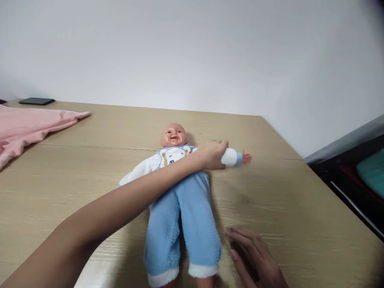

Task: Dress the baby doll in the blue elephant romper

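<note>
Pale wood-toned desk carries a doll at its middle, laid on its back in light blue fleecy trousers and a white top with a bear's face on the chest. The left hand is grasping: its forearm crosses over the doll's waist, and the fingers are wrapped around one white sleeve, with the blue cuff and the doll's own little hand sticking out past the grip. The right hand is released, fingers loosely bent and thumb apart from them, just beside a trouser leg; I cannot tell whether it touches the desk.

The doll's long axis runs away from the person, head at the far end and slightly to the left, bare ankles at the near end. The held arm points sideways to the right; the other slants down to the left.

Farther left lie a pink cloth and a dark flat slab near the wall.
</note>
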A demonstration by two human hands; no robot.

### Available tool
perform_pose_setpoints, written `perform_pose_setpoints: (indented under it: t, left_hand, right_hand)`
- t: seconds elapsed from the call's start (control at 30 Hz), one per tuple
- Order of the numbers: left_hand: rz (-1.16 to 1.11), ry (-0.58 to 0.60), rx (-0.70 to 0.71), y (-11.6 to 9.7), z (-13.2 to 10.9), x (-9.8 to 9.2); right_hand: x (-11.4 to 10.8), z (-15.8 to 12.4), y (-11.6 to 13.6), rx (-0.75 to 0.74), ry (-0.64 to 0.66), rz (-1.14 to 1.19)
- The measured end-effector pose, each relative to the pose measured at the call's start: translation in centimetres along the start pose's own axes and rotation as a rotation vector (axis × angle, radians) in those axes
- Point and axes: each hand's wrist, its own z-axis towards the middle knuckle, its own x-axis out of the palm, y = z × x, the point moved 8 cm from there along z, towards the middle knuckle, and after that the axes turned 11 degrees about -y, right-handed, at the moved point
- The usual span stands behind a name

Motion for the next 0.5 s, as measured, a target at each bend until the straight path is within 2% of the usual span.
perform_pose_setpoints:
  t: [0.13, 0.3, 0.4, 0.5]
  left_hand:
    - [-0.253, -0.187, -0.039, 1.0, 0.6, -3.9]
    - [-0.736, -0.543, 0.061, 1.7, -0.2, -9.5]
    - [-0.769, -0.692, 0.062, 2.5, -1.5, -11.3]
    - [-0.751, -0.779, -0.001, 3.9, -3.3, -12.2]
  right_hand:
    - [0.0, 0.1, 0.1, 0.036, 0.016, 0.005]
    - [-0.1, 0.0, -0.1, 0.073, 0.039, 0.008]
    - [-0.1, 0.1, -0.1, 0.045, 0.030, 0.010]
    - [-0.1, 0.2, -0.1, 0.037, 0.029, -0.008]
